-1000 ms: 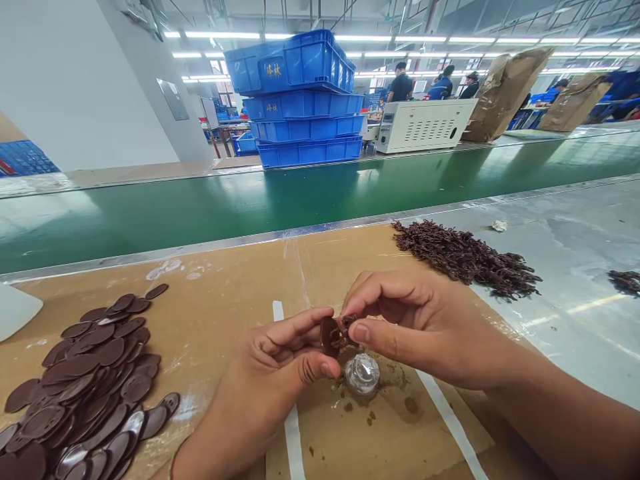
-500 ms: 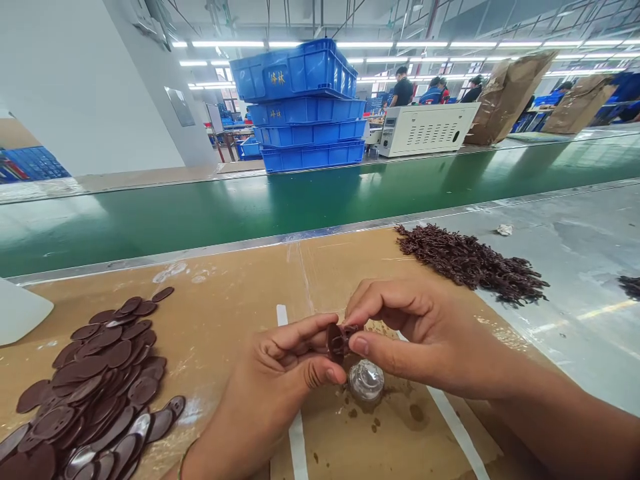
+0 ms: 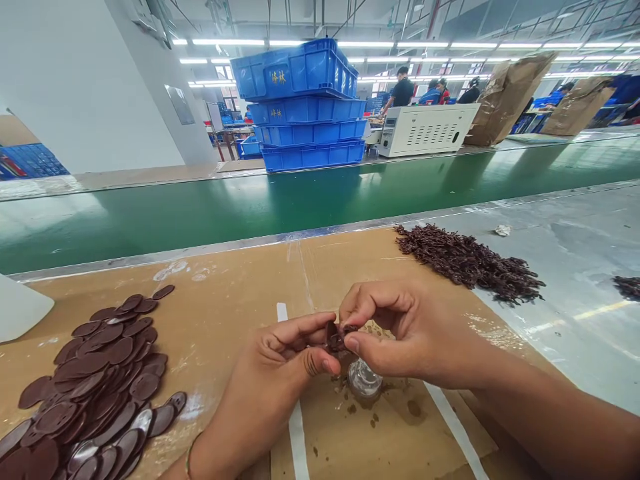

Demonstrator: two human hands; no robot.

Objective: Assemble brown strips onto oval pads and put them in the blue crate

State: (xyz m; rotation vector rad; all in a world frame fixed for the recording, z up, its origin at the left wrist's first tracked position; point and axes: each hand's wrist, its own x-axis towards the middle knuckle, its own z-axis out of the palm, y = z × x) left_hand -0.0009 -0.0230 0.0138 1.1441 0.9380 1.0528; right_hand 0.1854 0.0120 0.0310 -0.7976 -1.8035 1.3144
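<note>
Left hand [image 3: 265,380] and right hand [image 3: 415,340] pinch narrowly on a small brown oval piece [image 3: 336,339] at center, just above a glass jar [image 3: 364,379], while the brown oval disc pile [image 3: 100,373] at 8 o'clock and dark-brown sprig heap [image 3: 465,263] at 1 o'clock both look large.

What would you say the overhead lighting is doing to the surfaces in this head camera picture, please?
In the head view, the ceiling lights cast long glare across the green conveyor belt and shine white on the brown discs.
</note>
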